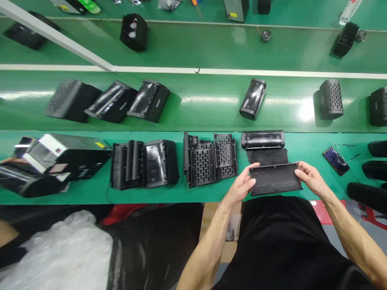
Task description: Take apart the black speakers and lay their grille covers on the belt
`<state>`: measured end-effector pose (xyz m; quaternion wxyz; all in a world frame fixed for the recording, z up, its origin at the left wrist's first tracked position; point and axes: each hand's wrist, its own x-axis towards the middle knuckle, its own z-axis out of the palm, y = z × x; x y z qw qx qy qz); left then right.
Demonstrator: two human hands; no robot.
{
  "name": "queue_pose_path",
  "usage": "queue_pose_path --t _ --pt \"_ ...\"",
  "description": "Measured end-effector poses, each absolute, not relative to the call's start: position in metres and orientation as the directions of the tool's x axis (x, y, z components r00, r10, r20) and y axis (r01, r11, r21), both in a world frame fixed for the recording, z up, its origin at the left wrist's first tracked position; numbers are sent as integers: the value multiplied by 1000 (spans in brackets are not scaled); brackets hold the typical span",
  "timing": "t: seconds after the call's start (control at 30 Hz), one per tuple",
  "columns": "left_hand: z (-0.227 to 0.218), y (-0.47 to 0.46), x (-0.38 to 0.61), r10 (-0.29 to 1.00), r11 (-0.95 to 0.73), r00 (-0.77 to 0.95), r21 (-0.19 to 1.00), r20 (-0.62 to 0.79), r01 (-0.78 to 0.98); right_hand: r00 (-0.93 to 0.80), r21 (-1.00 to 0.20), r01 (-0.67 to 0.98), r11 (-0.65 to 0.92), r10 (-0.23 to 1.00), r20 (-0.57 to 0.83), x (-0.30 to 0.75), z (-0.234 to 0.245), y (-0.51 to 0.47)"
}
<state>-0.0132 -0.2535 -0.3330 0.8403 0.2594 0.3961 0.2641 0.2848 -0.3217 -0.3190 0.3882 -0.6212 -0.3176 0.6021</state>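
Between my two hands I hold a flat black plastic panel point(275, 180), tilted over the near edge of the green bench. My left hand point(242, 184) grips its left end with thumb and fingers. On the opposite short end, my right hand point(311, 177) pinches the panel the same way. Just beyond it lies a dark flat sheet point(267, 156), partly hidden by the panel. Behind that rests a black speaker-like housing point(263, 139) with a shiny mesh face. Perforated black grille panels point(204, 165) are stacked left of my left hand.
Glasses point(341, 160) lie over a phone point(335, 161) at right. Black housings point(161, 163) and a grey-black box point(75, 155) stand at left, near another person's hand. More housings sit on the green strip point(211, 112) beyond, including a mesh one point(254, 98). A white post point(60, 36) slants across the upper left.
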Motion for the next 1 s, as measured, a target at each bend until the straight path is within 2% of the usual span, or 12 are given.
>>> queue_pose_path --t 0.37,0.73,0.87,1.0 --pt "-327 -247 -17 660 673 590 716 -466 -187 73 -868 -68 -491 866 -495 289 -326 -324" --pt "-333 -240 -23 676 528 655 843 -339 -108 65 -873 -132 -470 874 -481 294 -330 -322" --pt "-337 -238 -24 674 477 673 875 -303 -84 -25 -836 -141 -530 846 -532 297 -332 -321" --pt "-339 -237 -23 678 466 671 882 -299 -78 -73 -838 -158 -522 853 -517 298 -332 -320"
